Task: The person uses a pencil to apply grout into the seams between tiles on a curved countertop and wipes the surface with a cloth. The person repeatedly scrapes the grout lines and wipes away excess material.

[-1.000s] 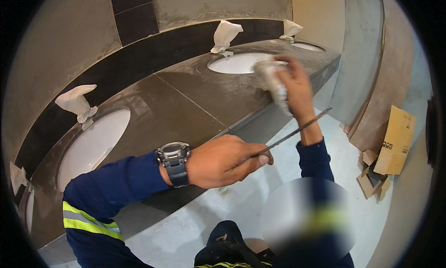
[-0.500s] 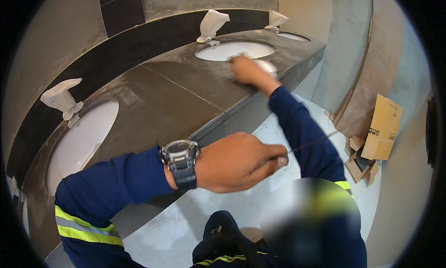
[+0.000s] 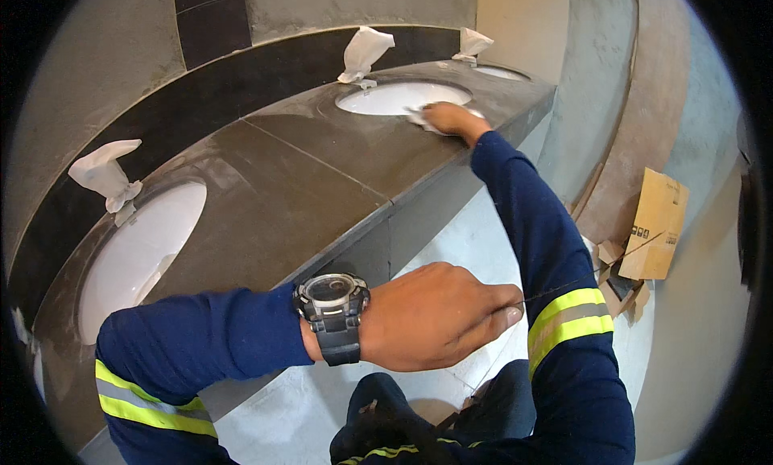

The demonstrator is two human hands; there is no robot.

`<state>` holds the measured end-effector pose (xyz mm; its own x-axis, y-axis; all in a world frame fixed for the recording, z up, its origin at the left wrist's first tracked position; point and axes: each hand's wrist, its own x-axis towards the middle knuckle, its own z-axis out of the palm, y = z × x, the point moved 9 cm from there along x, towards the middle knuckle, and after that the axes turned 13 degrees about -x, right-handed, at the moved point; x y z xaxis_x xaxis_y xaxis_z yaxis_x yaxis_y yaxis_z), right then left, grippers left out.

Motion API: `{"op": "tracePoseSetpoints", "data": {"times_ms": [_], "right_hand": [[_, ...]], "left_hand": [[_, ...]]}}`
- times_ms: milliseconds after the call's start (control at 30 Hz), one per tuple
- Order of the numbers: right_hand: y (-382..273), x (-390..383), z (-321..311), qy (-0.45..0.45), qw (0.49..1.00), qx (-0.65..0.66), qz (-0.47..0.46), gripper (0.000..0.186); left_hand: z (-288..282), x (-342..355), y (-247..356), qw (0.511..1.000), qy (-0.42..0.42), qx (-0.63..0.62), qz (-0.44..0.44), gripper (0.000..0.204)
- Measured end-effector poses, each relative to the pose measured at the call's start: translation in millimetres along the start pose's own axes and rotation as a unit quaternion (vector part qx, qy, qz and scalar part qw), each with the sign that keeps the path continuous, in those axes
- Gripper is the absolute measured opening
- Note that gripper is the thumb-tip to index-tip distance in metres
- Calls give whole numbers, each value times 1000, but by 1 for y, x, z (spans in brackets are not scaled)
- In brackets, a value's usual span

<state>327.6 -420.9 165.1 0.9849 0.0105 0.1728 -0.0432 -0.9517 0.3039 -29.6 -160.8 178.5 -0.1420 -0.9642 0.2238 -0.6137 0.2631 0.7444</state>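
Observation:
My left hand [image 3: 435,312], with a black watch [image 3: 330,312] at the wrist, grips a thin dark rod [image 3: 642,246] that points right across my right sleeve, below the counter's edge. Farther away, my right hand [image 3: 447,117] presses a crumpled pale cloth [image 3: 424,122] on the grey-brown countertop [image 3: 306,167], at the front right rim of the middle white oval sink [image 3: 372,99]. Its fingers are curled on the cloth.
The nearer sink [image 3: 137,248] and far sink [image 3: 499,73] sit in the curved counter, with white wrapped fixtures [image 3: 366,53] behind. Flattened cardboard [image 3: 656,215] leans at the right against the wall. My legs show over the pale floor [image 3: 266,425].
My right hand and cloth have moved forward from mid-air down to the middle sink's rim. My left hand sits lower and farther right, still gripping the rod.

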Motion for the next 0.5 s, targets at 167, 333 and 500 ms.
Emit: {"op": "tracePoseSetpoints", "data": {"times_ms": [167,333,500], "right_hand": [[-245,-130,-110,224,898,190,-327,56],[-170,-183,-110,170,950,173,-195,49],[-192,-162,-106,127,956,183,-190,44]], "left_hand": [[10,-20,0,998,-7,63,10,22],[28,-12,5,998,-40,40,-4,19],[29,-10,-3,999,-33,41,2,23]]}}
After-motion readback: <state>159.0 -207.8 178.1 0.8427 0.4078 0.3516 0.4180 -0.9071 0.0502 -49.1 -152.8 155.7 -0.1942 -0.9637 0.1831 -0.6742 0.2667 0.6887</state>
